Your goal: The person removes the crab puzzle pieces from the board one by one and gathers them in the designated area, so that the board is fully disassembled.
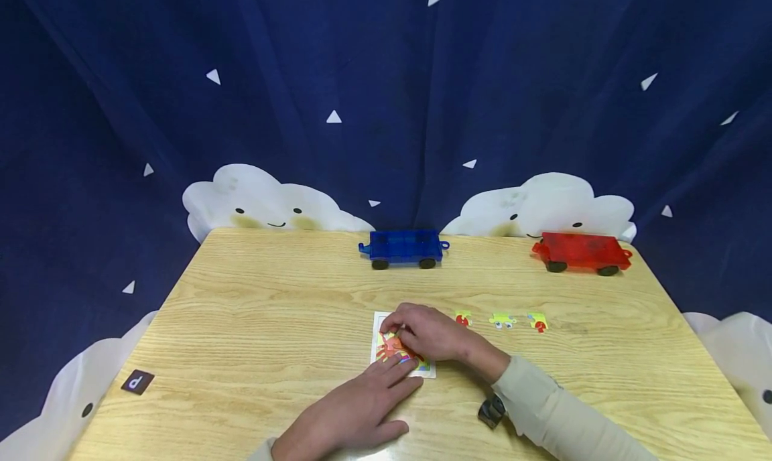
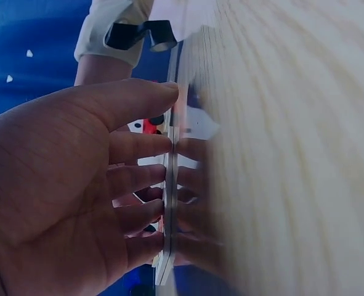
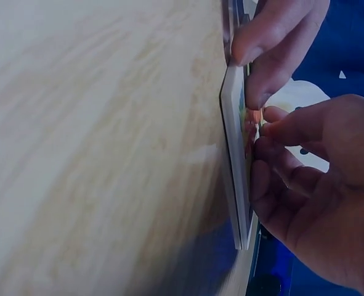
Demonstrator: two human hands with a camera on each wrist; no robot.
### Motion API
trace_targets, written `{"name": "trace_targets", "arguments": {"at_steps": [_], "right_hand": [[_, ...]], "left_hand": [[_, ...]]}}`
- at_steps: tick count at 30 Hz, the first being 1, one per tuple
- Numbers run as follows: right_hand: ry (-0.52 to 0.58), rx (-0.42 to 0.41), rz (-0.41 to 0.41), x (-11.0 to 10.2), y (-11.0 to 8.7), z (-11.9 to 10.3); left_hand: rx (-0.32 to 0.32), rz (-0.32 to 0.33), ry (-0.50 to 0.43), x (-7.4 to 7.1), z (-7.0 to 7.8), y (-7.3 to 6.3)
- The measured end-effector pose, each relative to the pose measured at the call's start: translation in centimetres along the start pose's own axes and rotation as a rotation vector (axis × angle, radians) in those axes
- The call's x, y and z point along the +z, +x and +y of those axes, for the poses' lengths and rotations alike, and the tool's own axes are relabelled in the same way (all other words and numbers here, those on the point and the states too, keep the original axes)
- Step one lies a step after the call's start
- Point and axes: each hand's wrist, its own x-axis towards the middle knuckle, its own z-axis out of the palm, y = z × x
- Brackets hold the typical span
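Observation:
A small jigsaw puzzle board (image 1: 376,323) with a white border and a red-orange picture lies flat on the table. My left hand (image 1: 364,402) rests its nearly straight fingers on the board's near edge; the left wrist view shows the fingertips on that edge with the thumb (image 2: 138,98) apart from the other fingers. Over the upper part of the board, my right hand (image 1: 433,334) bends its fingers and pinches a small orange-red puzzle piece (image 3: 255,115) against the picture. The fingers hide most of this piece. Three loose yellow-and-red puzzle pieces, including one with eyes (image 1: 502,321), lie right of the board.
A blue toy wagon (image 1: 404,246) stands at the table's back edge, and a red toy wagon (image 1: 584,251) at the back right. A dark letter tile (image 1: 137,382) lies at the left. A black device (image 1: 491,411) sits by the right sleeve. A blue curtain (image 1: 386,99) hangs behind.

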Motion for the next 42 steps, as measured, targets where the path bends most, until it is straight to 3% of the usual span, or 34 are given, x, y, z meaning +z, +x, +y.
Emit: {"name": "trace_targets", "arguments": {"at_steps": [14, 22, 30, 36, 42], "right_hand": [[0.11, 0.038, 0.053, 0.3, 0.7, -0.4], [0.106, 0.073, 0.071, -0.2, 0.6, -0.8], [0.116, 0.087, 0.103, -1.9, -0.7, -0.8], [0.139, 0.096, 0.107, -3.3, -2.3, 0.3], [0.09, 0.132, 0.106, -4.6, -4.2, 1.7]], "left_hand": [[-0.013, -0.019, 0.008, 0.0, 0.1, -0.1], [-0.007, -0.006, 0.023, 0.0, 0.1, 0.0], [-0.028, -0.026, 0.001, 0.0, 0.1, 0.0], [-0.043, -0.032, -0.011, 0.1, 0.1, 0.0], [-0.05, -0.039, -0.026, 0.1, 0.1, 0.0]]}}
